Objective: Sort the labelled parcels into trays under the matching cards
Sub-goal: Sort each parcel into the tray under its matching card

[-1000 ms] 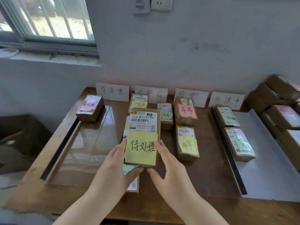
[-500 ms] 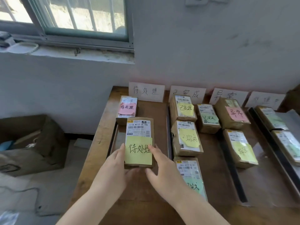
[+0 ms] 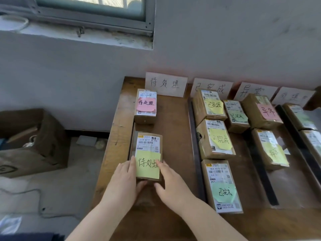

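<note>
Nearest, the left hand [image 3: 121, 183] and the right hand [image 3: 172, 185] clasp the near end of one parcel [image 3: 149, 143] from either side; the fingers [image 3: 132, 164] lie up along its long edges and the thumbs tuck under its near end, so both hands are gripping it rather than merely resting on it; it lies low in the leftmost tray [image 3: 173, 136], at the left of the desk [image 3: 119, 122], though I cannot tell whether it has touched down. It is a small brown carton, so it should be stiff and light enough for this two-sided hold; the cardboard sides look the best place to grip, since the printed label seems glossy; the yellow note [image 3: 147, 164] is only stuck on and could peel or crease under a sliding thumb. Beyond it, across a gap in the same tray, the pink-noted parcel [image 3: 145, 106] bears the same characters; furthest, the card [image 3: 165, 84] against the wall matches both.
</note>
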`<state>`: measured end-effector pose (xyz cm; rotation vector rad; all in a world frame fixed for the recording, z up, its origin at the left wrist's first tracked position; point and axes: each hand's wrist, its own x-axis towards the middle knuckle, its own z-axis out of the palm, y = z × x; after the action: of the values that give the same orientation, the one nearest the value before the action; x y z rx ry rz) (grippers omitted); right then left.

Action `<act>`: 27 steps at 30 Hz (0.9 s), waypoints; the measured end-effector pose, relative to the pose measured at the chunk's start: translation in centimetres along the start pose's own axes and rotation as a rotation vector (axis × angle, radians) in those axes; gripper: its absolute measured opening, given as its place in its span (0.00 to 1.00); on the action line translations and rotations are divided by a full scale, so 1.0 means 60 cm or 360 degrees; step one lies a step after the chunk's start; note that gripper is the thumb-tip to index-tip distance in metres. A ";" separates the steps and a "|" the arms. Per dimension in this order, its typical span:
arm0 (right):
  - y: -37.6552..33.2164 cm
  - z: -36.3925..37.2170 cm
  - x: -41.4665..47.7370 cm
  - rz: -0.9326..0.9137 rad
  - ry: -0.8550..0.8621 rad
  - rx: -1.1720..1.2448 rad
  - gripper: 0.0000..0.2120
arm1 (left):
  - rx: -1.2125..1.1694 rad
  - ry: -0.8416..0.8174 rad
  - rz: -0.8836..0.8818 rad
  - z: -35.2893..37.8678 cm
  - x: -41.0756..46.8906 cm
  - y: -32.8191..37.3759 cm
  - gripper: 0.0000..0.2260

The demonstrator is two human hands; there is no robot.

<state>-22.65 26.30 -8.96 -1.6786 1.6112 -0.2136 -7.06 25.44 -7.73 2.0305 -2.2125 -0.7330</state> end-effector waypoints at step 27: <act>-0.009 0.001 0.089 -0.0317 0.0094 -0.0674 0.28 | 0.0451 0.0115 0.0396 0.024 0.084 -0.035 0.32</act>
<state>-21.19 21.44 -10.73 -2.1768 1.6102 -0.0186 -6.31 21.02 -11.17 1.7995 -2.5848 -0.3338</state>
